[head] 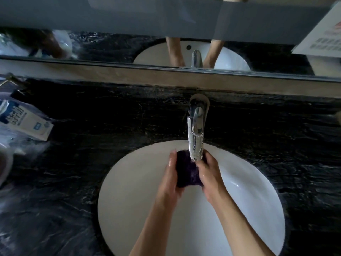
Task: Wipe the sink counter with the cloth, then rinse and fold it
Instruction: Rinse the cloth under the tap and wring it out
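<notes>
Bunching the dark purple cloth [186,170] into a tight wad, both hands hold it directly under the spout of the chrome faucet [195,133], over the white sink basin [249,191]. That placement makes sense for rinsing: the wad sits where the stream would fall, and anything wrung out drops into the bowl rather than onto the tabletop [110,126]. Whether water is actually running cannot be told, though wet gleams on the fingers and a bright streak on the basin wall suggest it is or was.

The left hand [170,178] curls around the cloth's left side, and the right hand [210,174] closes on its right side, so each grip is narrow and clamped on fabric, with the cloth pressed between the two palms. Holding it from opposite sides looks suited to squeezing or rubbing it against itself.

The black veined stone around the bowl shines as if damp, so the wiping step is probably done; folding is not yet done. A blue and white carton [24,119] lies tilted at the far left among clear plastic wrapping, well apart from the basin. Behind the faucet, a mirror [110,48] reflects the basin and forearms.
</notes>
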The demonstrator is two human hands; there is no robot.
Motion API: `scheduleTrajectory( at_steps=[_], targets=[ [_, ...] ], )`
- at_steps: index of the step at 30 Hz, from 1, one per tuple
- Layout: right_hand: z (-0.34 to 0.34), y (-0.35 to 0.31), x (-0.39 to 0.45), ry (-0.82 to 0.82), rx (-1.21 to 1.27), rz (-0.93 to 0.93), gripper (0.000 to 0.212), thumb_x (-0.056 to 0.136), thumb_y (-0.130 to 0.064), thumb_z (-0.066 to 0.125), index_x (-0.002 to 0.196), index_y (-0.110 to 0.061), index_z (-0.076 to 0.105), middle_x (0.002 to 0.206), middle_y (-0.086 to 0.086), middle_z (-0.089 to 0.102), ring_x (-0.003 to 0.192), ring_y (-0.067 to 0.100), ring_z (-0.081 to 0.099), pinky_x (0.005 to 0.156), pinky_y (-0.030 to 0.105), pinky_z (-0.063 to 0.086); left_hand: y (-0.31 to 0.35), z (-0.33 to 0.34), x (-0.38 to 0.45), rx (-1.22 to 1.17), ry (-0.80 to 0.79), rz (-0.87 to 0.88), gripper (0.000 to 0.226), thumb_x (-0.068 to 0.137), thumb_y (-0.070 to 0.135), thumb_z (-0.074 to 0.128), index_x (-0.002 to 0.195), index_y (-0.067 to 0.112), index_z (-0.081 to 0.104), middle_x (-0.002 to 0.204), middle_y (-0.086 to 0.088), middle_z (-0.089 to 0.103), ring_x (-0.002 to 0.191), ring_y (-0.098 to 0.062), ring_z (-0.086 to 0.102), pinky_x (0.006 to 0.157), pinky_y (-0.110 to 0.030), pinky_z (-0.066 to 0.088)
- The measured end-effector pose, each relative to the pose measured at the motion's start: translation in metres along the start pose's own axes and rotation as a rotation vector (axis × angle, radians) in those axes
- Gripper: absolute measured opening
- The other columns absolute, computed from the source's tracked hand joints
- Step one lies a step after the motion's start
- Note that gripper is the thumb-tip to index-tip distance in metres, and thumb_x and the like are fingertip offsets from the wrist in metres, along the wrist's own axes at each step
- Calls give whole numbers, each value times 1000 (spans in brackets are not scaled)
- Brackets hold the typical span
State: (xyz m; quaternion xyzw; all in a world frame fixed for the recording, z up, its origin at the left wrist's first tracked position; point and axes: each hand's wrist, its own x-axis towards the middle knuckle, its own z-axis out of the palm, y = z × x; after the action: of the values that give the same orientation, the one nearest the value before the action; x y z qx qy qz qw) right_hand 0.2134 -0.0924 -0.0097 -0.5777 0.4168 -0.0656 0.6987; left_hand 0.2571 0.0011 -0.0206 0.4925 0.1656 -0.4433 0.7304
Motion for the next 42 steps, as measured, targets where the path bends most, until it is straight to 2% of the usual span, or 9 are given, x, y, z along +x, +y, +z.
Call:
scheduleTrajectory(
  at_steps=[3, 9, 14, 18, 23, 28, 32, 36, 42],
  targets=[
    [4, 4, -5, 150, 37, 3, 27, 107, -31, 45, 101, -28, 71, 98, 6, 76, 97, 31, 72, 87, 57, 59, -11, 8, 9, 180, 174, 151, 34, 94, 47, 57, 89, 18, 74, 84, -8, 73, 79, -27, 68, 73, -46, 54],
    [-2, 3, -21, 112, 281, 28, 26, 108, -14, 43, 115, -9, 68, 107, 15, 74, 96, 28, 69, 80, 40, 53, -16, 6, 17, -8, 77, 118, 48, 105, 47, 39, 107, 14, 74, 91, -17, 73, 64, -25, 67, 51, -29, 49],
    [-10, -13, -31, -51, 150, -41, 27, 105, -7, 47, 112, -14, 71, 101, 7, 78, 93, 24, 72, 79, 39, 53, -20, 2, 18, -235, -82, -15, 56, 104, 51, 35, 121, 10, 70, 111, -17, 72, 88, -28, 72, 63, -37, 58],
    [-24, -31, -22, 11, 62, -30, 26, 100, -6, 51, 104, -17, 74, 103, 5, 78, 102, 28, 72, 84, 37, 53, -26, 2, 4, -331, -199, 33, 57, 107, 46, 29, 128, 9, 66, 120, -18, 70, 103, -30, 70, 82, -43, 58],
    [-34, -67, -25, 89, -77, -205, 28, 102, -10, 53, 90, -24, 73, 96, 2, 76, 93, 20, 71, 91, 38, 56, -25, 5, 4, -312, -184, 75, 50, 106, 41, 35, 129, 9, 65, 118, -15, 71, 95, -27, 72, 79, -41, 59],
    [-22, -108, -41, 41, -115, -319, 32, 101, -31, 58, 81, -7, 64, 67, 1, 64, 54, 13, 53, 44, 25, 42, -25, -2, 5, -246, -148, 121, 47, 105, 43, 39, 130, 13, 64, 118, -18, 70, 97, -34, 69, 94, -57, 49],
    [-3, -118, -43, -93, -215, -228, 44, 97, -37, 63, 76, 2, 63, 58, 10, 59, 46, 15, 44, 40, 23, 31, -27, -6, 8, -211, -132, 157, 54, 102, 43, 52, 137, 1, 51, 124, -38, 50, 110, -51, 53, 96, -76, 36],
    [2, -120, -45, -108, -67, -144, 33, 100, -22, 61, 73, -2, 62, 56, 3, 56, 43, 12, 37, 36, 18, 25, -22, -7, 7, -159, -58, 139, 68, 96, 46, 63, 134, -6, 42, 119, -33, 54, 95, -46, 65, 70, -48, 50],
    [5, -102, -44, -111, -67, -76, 37, 101, -16, 60, 80, 14, 52, 58, 5, 55, 42, 12, 34, 36, 19, 23, -21, -5, -2, -150, -100, 131, 61, 99, 44, 57, 129, -8, 46, 99, -26, 63, 70, -38, 68, 67, -43, 49]
  ],
)
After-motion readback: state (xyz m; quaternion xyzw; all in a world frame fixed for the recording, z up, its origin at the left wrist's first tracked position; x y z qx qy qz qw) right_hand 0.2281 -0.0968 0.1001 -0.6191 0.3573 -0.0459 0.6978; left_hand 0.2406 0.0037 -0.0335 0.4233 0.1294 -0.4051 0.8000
